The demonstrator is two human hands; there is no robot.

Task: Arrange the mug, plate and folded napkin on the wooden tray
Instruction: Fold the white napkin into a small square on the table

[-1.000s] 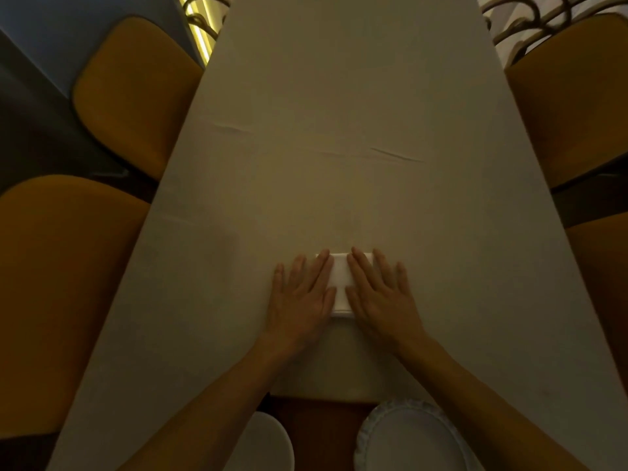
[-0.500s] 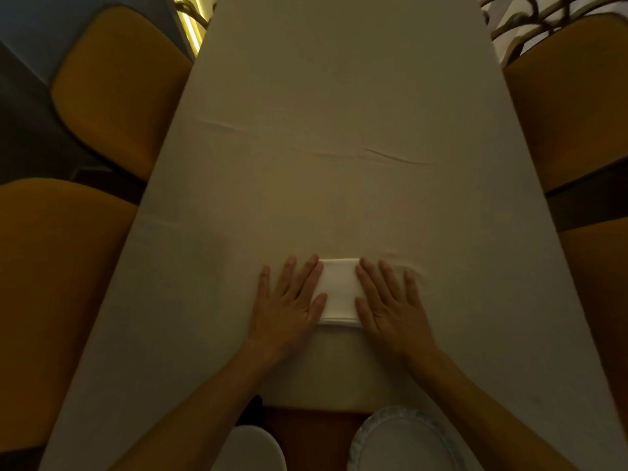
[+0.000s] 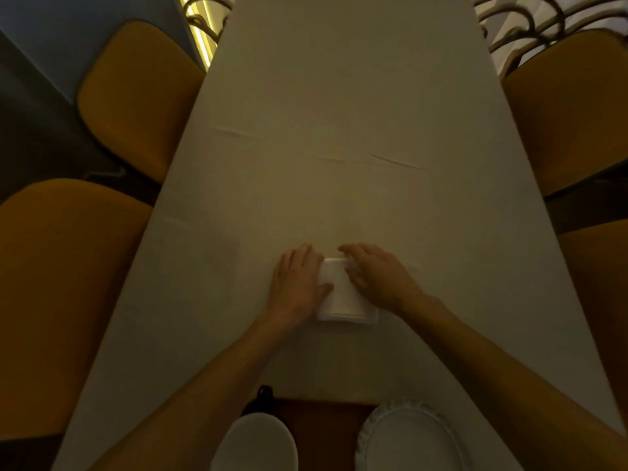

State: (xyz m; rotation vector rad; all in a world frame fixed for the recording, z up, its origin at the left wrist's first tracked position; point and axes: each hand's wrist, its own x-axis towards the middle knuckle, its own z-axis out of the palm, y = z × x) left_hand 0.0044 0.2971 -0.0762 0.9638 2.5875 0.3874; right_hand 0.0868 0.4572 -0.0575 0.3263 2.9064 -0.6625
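Tablecloth (image 3: 339, 113) unchanged; both hands w/ fingers now curled over napkin (image 3: 341, 294).

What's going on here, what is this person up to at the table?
A person is folding a white napkin on a long table covered with a pale tablecloth. The left hand rests on the napkin's left edge, and the right hand lies over its far right corner. Nearer the person, a white plate and another round white object, possibly the mug, sit on a dark wooden surface, probably the tray. The napkin is not on it yet.
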